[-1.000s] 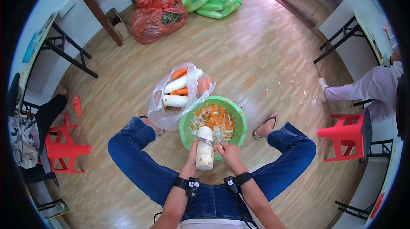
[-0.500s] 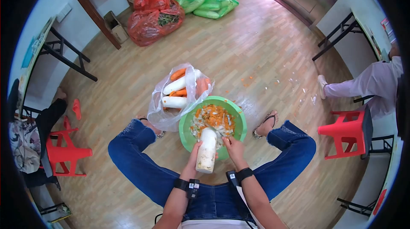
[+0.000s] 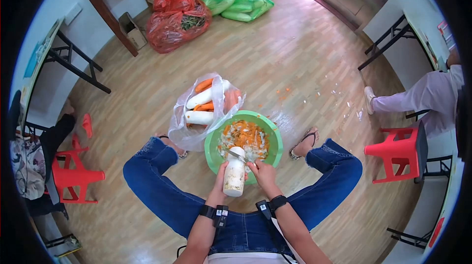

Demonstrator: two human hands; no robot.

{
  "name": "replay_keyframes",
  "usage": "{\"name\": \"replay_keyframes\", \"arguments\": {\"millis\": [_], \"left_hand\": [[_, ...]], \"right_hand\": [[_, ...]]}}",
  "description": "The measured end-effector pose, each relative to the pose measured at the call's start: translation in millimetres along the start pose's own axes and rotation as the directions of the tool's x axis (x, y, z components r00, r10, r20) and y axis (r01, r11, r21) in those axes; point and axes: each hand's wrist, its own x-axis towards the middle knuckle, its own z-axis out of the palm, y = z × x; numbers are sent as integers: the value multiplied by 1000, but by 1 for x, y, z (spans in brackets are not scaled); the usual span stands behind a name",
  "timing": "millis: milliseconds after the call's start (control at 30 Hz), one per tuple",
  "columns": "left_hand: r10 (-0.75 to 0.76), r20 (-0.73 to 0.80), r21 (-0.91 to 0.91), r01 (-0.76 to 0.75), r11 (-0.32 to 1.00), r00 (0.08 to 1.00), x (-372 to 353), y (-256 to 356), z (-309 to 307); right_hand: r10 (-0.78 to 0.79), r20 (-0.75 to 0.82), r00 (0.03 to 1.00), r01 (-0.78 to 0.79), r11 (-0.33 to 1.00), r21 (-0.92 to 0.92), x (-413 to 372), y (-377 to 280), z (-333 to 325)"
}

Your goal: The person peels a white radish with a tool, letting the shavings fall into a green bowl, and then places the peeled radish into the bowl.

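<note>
My left hand (image 3: 221, 177) is closed around a thick white radish (image 3: 234, 178), whose lower end carries brownish, dirty skin. Gripped in my right hand (image 3: 263, 173) is a peeler (image 3: 238, 155), its metal part lying across the radish's upper end; the handle is mostly hidden by my fingers. Beneath both hands stands a green basin (image 3: 278, 142) holding orange and white peelings (image 3: 248, 137). Touching the basin's left side, a clear plastic bag (image 3: 182, 131) contains carrots (image 3: 204, 85) and peeled white radishes (image 3: 200, 117).
Red stools (image 3: 396, 155) stand at both sides, with a seated person (image 3: 427, 94) at right and another (image 3: 37, 165) at left. A red bag (image 3: 177, 25) and green bags of vegetables (image 3: 241, 5) lie at the back. Scraps (image 3: 346, 114) dot the floor.
My right hand has moved up and left, bringing the peeler across the radish's top. The radish has shifted slightly and stands a little more upright in my left hand.
</note>
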Motion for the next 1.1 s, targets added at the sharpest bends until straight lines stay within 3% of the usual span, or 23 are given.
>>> {"name": "replay_keyframes", "arguments": {"millis": [67,133,167,233,267,333,400,600,667,800,867,900,1000,1067,1100], "left_hand": [[-20,53,-10,21,1000,998,-4,1,0],[-39,101,-14,41,999,994,-7,4,2],[-26,126,32,22,999,992,-7,3,4],[-23,121,36,19,999,992,-5,1,2],[-21,128,30,17,999,992,-2,1,1],[-9,85,-24,11,1000,996,-1,2,0],[30,12,-8,-30,1000,999,-1,2,-1],[5,56,61,-9,998,998,-3,2,4],[48,53,181,-57,982,997,1,-1,-1],[28,38,167,-34,985,999,2,-2,-2],[59,-33,96,-56,994,998,4,-5,-5],[60,-32,95,-57,994,998,3,-4,-4],[18,46,155,-25,988,999,0,1,-1],[1,60,141,-10,990,998,-1,-1,1],[-4,62,140,-4,990,998,0,-3,2]], "right_hand": [[-2,-15,1000,2,1000,-21,2,7,0],[262,-41,964,-255,958,134,8,12,0],[262,-38,964,-255,957,142,8,11,4],[168,2,986,-162,946,282,5,-1,-7],[163,0,987,-157,949,274,3,-5,-11],[-53,91,994,34,980,196,-5,-17,-13],[-54,75,996,40,983,177,-4,-20,-14],[-58,-2,998,58,997,43,4,-6,-10],[27,-6,1000,-27,999,-31,5,-1,-7],[56,15,998,-56,997,-44,3,-6,-11],[-124,57,991,120,991,59,-1,-17,-16],[-125,58,990,122,991,59,-1,-16,-14],[10,40,999,-10,1000,8,6,-3,-3],[236,-7,972,-236,972,3,8,11,-1],[240,-8,971,-240,971,-1,7,13,-2]]}}
